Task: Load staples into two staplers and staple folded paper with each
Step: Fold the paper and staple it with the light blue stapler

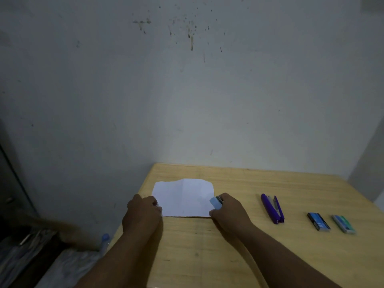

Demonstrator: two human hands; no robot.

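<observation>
A folded white paper lies flat on the wooden table, near its left edge, with a crease running down its middle. The left hand rests at the paper's near-left corner, fingers curled, and seems to pinch that edge; the grip itself is hidden behind the knuckles. The right hand grips a light blue stapler, whose nose sits over the paper's right edge. Only the stapler's front end shows past the fingers.

To the right, well apart from the paper, a purple stapler lies on the table, hinged open, its top arm and base splayed into a narrow V. Farther right are two small staple boxes just beside each other: a dark blue box and, at the far right, a green box. Whether either is open, or what is inside, cannot be told.

A stained wall stands behind the table. Low at the left, beside the table, a bottle with a blue cap shows.
</observation>
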